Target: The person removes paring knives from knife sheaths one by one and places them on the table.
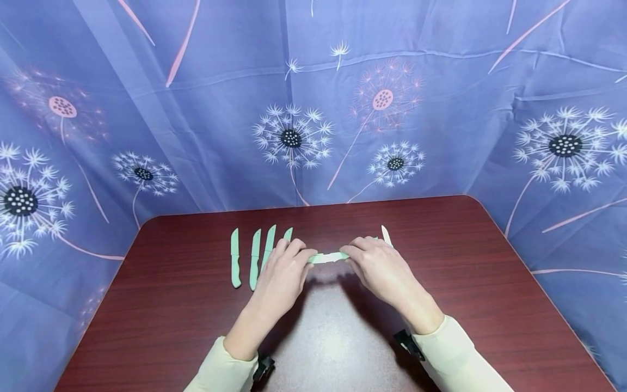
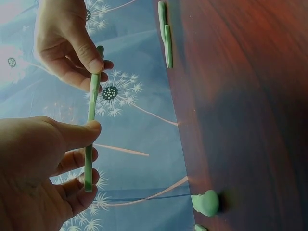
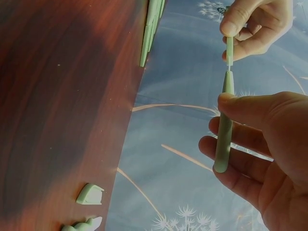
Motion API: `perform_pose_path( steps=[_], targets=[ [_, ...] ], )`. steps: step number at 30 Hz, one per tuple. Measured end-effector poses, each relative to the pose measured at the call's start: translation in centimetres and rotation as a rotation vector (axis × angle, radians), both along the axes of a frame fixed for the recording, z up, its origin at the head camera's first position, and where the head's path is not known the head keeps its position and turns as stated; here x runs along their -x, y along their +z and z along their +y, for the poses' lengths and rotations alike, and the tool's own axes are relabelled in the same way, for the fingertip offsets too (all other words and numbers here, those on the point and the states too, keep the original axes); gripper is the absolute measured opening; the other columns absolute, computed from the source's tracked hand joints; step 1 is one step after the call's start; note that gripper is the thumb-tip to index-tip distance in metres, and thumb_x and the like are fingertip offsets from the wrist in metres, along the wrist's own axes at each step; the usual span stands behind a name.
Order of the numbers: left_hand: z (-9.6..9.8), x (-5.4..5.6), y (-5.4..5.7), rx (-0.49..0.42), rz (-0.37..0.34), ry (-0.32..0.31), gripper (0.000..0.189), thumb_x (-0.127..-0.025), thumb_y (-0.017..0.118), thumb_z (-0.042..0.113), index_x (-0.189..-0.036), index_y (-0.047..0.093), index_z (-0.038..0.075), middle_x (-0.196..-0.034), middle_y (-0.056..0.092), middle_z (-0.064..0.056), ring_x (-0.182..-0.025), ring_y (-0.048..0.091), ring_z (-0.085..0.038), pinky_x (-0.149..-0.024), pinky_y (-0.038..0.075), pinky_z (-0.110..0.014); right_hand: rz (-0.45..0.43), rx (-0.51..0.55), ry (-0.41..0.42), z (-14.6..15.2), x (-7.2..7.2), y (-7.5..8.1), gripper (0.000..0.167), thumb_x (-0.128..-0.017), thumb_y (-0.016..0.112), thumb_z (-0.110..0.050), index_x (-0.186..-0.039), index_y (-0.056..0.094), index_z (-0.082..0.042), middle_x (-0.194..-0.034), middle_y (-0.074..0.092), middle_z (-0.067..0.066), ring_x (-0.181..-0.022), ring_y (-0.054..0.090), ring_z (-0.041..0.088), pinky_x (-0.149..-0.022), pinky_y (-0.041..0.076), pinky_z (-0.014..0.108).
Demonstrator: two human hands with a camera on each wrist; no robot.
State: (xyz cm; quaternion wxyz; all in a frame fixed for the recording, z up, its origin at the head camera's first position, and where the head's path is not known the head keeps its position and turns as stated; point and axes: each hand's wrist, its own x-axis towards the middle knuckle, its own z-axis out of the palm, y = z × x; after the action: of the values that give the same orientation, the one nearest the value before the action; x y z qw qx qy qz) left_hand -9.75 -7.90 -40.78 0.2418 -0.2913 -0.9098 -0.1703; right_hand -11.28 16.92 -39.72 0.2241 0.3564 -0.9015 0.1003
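My left hand [image 1: 286, 267] pinches a light green knife sheath [image 2: 89, 166] between thumb and fingers. Across from it, my right hand [image 1: 382, 269] grips the green handle [image 3: 224, 134] of a small knife. Handle and sheath lie nearly in line above the table, and a short stretch of pale blade [image 1: 327, 257] shows between them. The rest of the blade is hidden. Beyond my right hand, a second knife's white blade [image 1: 386, 235] points away. In the right wrist view, a loose green sheath [image 3: 90, 195] lies beside that knife's handle [image 3: 79, 226].
Several green knives with covered blades, among them the leftmost knife [image 1: 235, 258], lie side by side to the left, partly behind my left hand. The dark red wooden table [image 1: 161, 316] ends at a blue curtain [image 1: 220, 136] printed with dandelions.
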Motion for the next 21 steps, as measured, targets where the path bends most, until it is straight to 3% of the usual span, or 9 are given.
perform_pose_path(
  steps=[21],
  targets=[
    [-0.13, 0.23, -0.20, 0.002, -0.013, 0.018, 0.025, -0.090, 0.085, 0.010, -0.114, 0.078, 0.013, -0.105, 0.064, -0.001, -0.090, 0.052, -0.027, -0.076, 0.049, -0.037, -0.003, -0.004, 0.004, 0.40, 0.15, 0.02, 0.026, -0.089, 0.085, -0.008, -0.114, 0.078, -0.011, -0.103, 0.072, 0.001, -0.090, 0.068, 0.026, -0.084, 0.056, 0.040]
  ],
)
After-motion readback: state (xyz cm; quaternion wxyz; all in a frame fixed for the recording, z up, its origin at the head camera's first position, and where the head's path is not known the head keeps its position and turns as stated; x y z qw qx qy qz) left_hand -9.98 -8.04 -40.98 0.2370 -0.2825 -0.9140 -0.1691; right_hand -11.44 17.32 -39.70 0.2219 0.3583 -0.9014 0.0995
